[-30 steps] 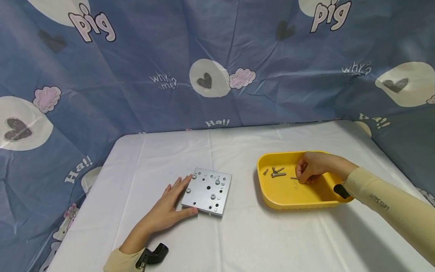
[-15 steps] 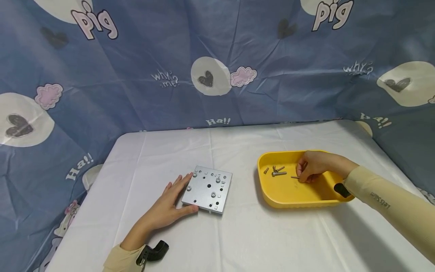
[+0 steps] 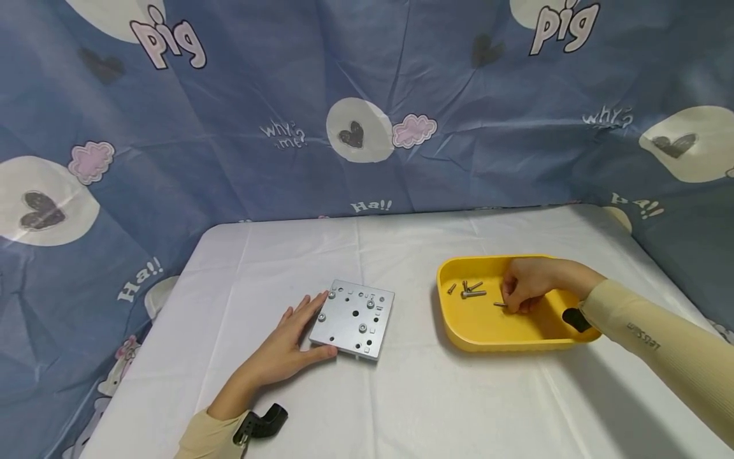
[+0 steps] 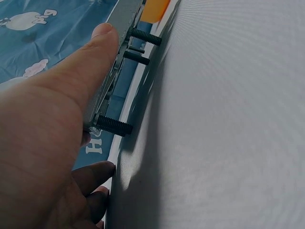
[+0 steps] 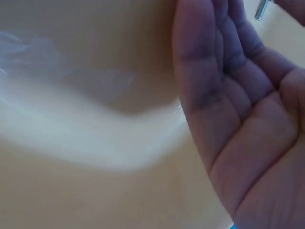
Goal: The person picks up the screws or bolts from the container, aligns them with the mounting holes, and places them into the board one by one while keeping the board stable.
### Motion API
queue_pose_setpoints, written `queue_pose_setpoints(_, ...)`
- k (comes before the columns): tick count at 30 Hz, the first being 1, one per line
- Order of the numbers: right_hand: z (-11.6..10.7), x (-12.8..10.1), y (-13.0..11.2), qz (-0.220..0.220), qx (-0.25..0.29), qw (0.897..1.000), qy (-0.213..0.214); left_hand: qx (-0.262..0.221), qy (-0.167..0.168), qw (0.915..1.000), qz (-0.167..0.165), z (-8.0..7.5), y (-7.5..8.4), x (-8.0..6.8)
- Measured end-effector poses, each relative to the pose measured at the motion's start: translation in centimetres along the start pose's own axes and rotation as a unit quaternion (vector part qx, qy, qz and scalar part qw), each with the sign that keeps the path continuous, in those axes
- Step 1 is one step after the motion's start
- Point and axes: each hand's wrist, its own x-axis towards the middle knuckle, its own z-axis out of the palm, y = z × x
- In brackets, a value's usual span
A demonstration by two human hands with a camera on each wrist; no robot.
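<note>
My left hand (image 3: pixel 283 354) rests against the left side of a square silver metal plate (image 3: pixel 344 328), thumb at its near edge and forefinger along its left edge, fingers nearly straight. Several socket-head screws sit in the plate's holes; in the left wrist view their threaded shanks (image 4: pixel 114 125) stick out below it. Inside a yellow bin (image 3: pixel 487 346), my right hand (image 3: pixel 527 284) pinches a small screw (image 3: pixel 500 305) between thumb and fingertips. The right wrist view shows the end of that screw (image 5: pixel 261 9) at the top right; its head is hidden.
Several loose screws (image 3: pixel 473 294) lie in the left part of the bin. A white cloth (image 3: pixel 413 401) covers the table, with a blue printed curtain (image 3: pixel 275 172) behind it. Black wrist straps (image 3: pixel 260 424) sit on the sleeves.
The screw in my right hand has turned slightly, and less of it shows past the fingertips. My left hand and the plate keep their places; the head view has shifted slightly.
</note>
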Motion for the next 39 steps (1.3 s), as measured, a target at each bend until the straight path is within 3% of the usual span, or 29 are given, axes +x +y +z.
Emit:
queue_pose_setpoints(6, -0.5, 0.0, -0.3, -0.004, 0.033, 0.999, -0.036, 0.000, 0.001, 1.0000, -0.005, 0.0, -0.1, 0.1)
queue_pose_setpoints(11, -1.5, -0.6, -0.9, -0.008, 0.053, 0.998, -0.027, -0.001, 0.001, 1.0000, -0.004, 0.0, -0.2, 0.1)
queue_pose_setpoints(21, -3.6, -1.5, -4.1, -0.073, 0.084, 0.994, -0.007, -0.004, -0.006, 0.9999, -0.007, 0.4, -0.7, -0.1)
queue_pose_setpoints(29, -5.1, 0.2, -8.2, -0.101, 0.075, 0.992, 0.032, 0.000, 0.001, 1.0000, -0.001, 0.3, -0.7, 0.0)
queue_pose_setpoints(39, -5.9, 3.9, -13.5, -0.133, 0.070, 0.988, 0.020, 0.004, 0.006, 1.0000, 0.003, 0.2, -0.3, -0.1)
